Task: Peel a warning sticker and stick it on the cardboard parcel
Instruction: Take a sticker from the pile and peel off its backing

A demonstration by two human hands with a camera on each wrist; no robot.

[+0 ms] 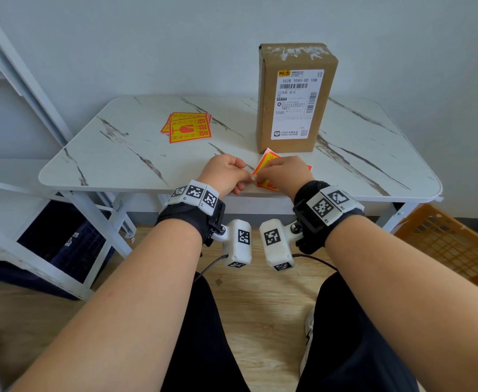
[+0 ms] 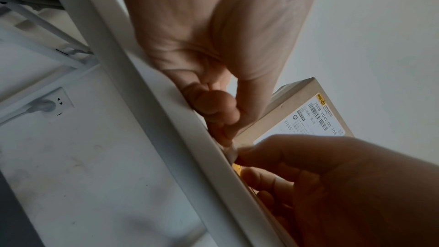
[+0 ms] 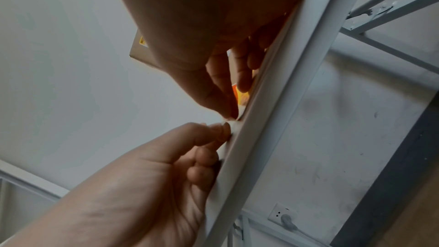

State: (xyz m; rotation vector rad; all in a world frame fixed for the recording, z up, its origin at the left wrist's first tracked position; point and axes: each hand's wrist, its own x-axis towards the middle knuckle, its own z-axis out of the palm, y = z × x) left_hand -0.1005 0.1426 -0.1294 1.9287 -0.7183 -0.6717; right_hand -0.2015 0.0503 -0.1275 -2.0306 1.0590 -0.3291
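I am seeing my left hand and right hand meeting at the near edge of the white marble-patterned worktop. Both are pinching one corner of the red-and-yellow warning sticker, which is lying on the worktop just in front of the tall brown cardboard parcel with its white shipping label. The parcel is standing upright at the back. A small pile of matching red-and-yellow stickers is lying well to its left. On the floor, an orange slatted crate and a dark blue crate are sitting; I cannot tell what is in them.
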